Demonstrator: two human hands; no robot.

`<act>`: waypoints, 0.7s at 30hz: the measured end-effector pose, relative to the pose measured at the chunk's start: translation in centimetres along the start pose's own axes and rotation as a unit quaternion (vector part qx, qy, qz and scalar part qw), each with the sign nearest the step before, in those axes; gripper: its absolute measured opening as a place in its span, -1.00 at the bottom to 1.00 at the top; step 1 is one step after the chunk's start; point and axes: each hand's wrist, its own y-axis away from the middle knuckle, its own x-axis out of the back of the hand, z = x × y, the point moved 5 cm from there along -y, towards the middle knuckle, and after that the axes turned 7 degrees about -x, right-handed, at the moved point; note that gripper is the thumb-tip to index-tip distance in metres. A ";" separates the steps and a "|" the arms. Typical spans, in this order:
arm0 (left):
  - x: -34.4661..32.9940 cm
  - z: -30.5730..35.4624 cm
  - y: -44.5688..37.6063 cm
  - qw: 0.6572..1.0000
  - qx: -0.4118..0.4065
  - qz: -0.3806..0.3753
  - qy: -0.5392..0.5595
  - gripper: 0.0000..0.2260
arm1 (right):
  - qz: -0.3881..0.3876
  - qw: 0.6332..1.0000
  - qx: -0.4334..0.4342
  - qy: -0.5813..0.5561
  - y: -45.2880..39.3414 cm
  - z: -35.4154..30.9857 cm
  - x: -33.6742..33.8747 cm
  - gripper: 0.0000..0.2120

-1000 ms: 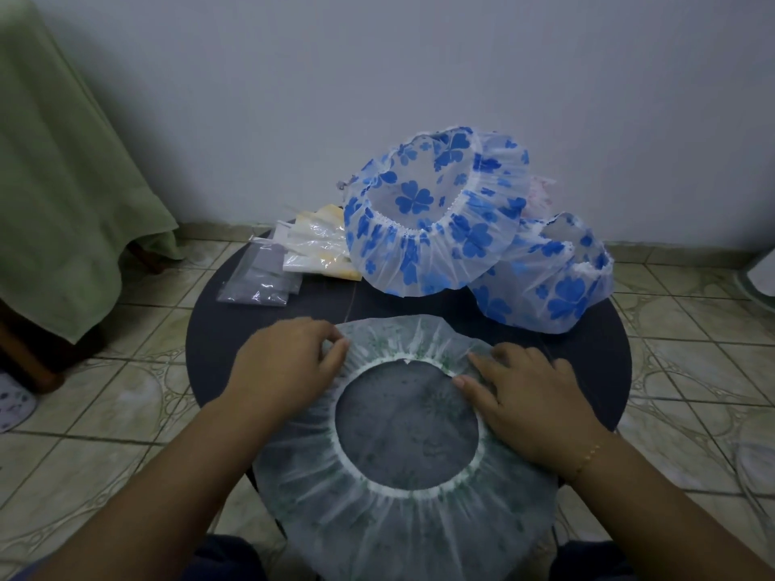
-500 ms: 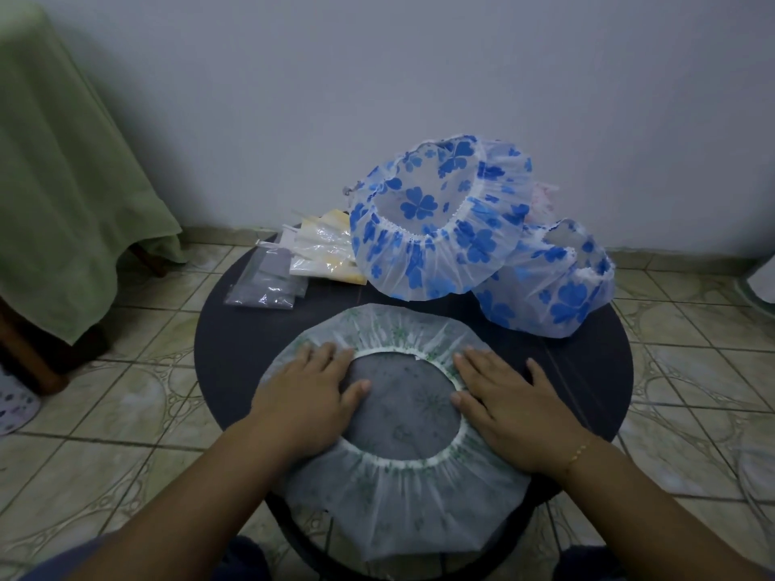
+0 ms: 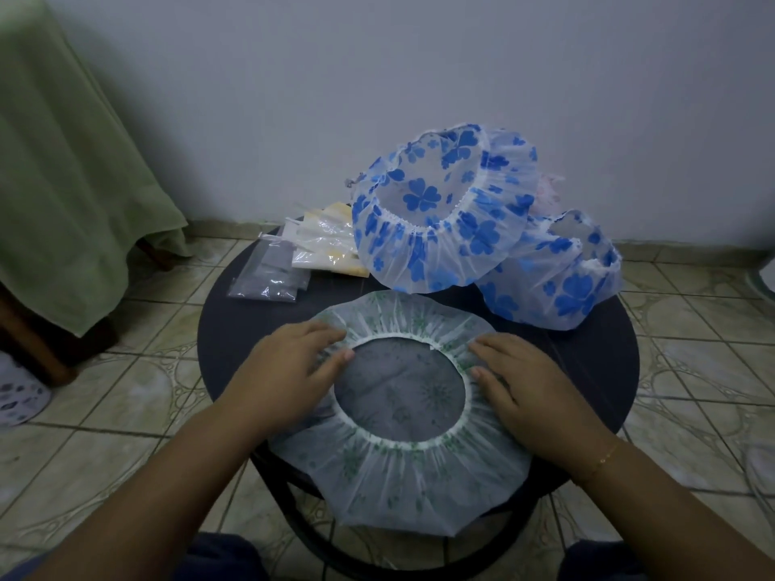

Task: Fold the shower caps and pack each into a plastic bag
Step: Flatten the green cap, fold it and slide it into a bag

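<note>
A white shower cap with faint green print (image 3: 402,475) lies flat, opening up, on a round dark table (image 3: 587,354); its near edge hangs over the table's front. My left hand (image 3: 289,371) presses flat on the cap's left side, thumb at the elastic rim. My right hand (image 3: 524,383) presses flat on the right side. Behind the cap stand two puffed caps with blue clover print, one large (image 3: 444,211) and one smaller at the right (image 3: 557,278). Clear plastic bags (image 3: 272,274) and packed yellowish bags (image 3: 327,245) lie at the table's back left.
A green cloth (image 3: 63,182) drapes over furniture at the left. The wall stands close behind the table. Tiled floor (image 3: 105,413) surrounds it. Something pink (image 3: 547,190) peeks out behind the blue caps.
Both hands went from gripping the cap's rim to lying flat on it, and they have spread a little further apart. The cap now lies flatter and wider.
</note>
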 end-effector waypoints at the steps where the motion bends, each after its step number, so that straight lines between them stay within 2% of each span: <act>1: -0.3 -0.2 0.5 0.998 0.010 -0.059 0.011 -0.15 | -0.047 0.999 0.001 -0.004 0.1 -0.2 -0.4 -0.41; 2: -0.8 -0.5 1.1 0.992 0.017 -0.120 0.025 -0.02 | -0.103 0.995 -0.002 0.004 0.4 -0.2 -1.0 -0.33; 4: -1.7 -0.9 2.2 0.975 0.018 -0.216 0.042 0.05 | -0.189 0.981 -0.018 0.043 0.8 0.2 -1.9 -0.10; 6: -2.3 -1.6 2.9 0.966 0.001 -0.256 0.032 0.16 | -0.216 0.972 -0.027 0.082 1.1 0.8 -2.2 0.07; 7: -2.4 -1.9 3.0 0.964 -0.011 -0.265 0.015 0.21 | -0.221 0.970 -0.028 0.099 1.2 1.0 -2.3 0.09; 11: -2.8 -2.7 3.0 0.968 -0.051 -0.246 -0.014 0.16 | -0.220 0.967 -0.029 0.124 1.5 1.5 -2.4 -0.02; 15: -1.7 -2.4 3.2 0.985 -0.039 -0.153 0.074 0.15 | -0.190 0.978 -0.017 0.085 1.6 1.4 -1.9 -0.05; 16: -1.0 -2.4 3.2 0.988 -0.025 -0.117 0.100 0.08 | -0.172 0.983 -0.013 0.055 1.6 1.3 -1.4 -0.13; 18: 0.5 -2.3 3.5 0.990 -0.020 -0.053 0.130 -0.26 | -0.123 0.992 0.000 -0.010 1.8 1.0 -0.1 -0.33; 20: 1.7 -2.1 4.0 0.989 -0.030 -0.023 0.143 -0.62 | -0.079 0.996 0.015 -0.043 2.2 0.9 1.1 -0.57; 21: 2.2 -1.8 4.3 0.987 -0.032 -0.021 0.157 -0.67 | -0.062 0.997 0.025 -0.050 2.4 0.9 1.5 -0.66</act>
